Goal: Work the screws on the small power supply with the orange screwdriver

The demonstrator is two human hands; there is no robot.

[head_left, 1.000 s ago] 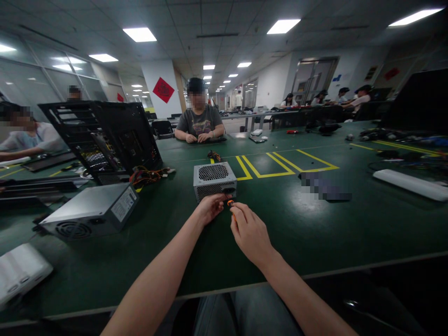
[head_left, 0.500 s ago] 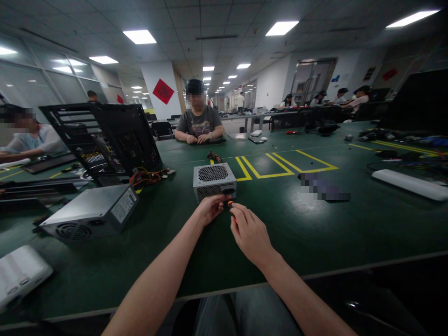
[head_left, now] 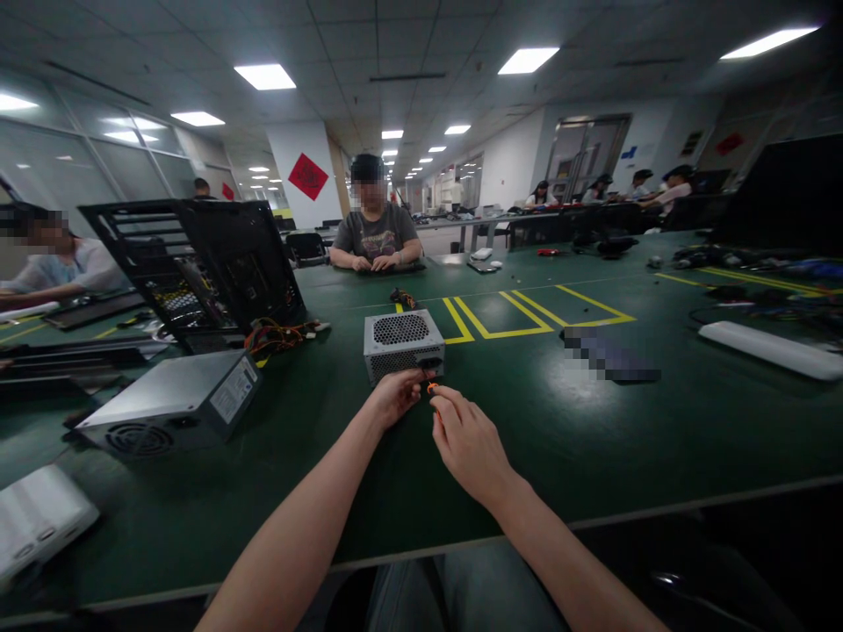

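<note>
White plastic is catching the light at far left, where a box-like device is sitting at the near edge of the tabletop. Moving right, a larger silver power supply is lying there, no hand on it, and behind it an open black computer case is leaning over a bunch of coloured cables.

Now to the middle, where the action's happening! A smaller grey power supply is standing on the tabletop, straight ahead of the wearer, its perforated casing looking closed up. The left hand is curling at its lower near edge, seemingly touching; whether those fingers are pinching anything, I'm not able to tell. Just beside it, an orange-handled tool, probably a screwdriver, is pointing at the near right corner below the socket, and the right hand is wrapping its fingers firmly around the handle.

So how far along are we? Work at this corner is looking underway rather than finished: no panel is lying off the unit, no loose screw is showing, and the tool's tip is hiding, so what's remaining is anyone's guess. Further right, yellow tape is marking out boxes, and a white bar is lying well apart.
</note>
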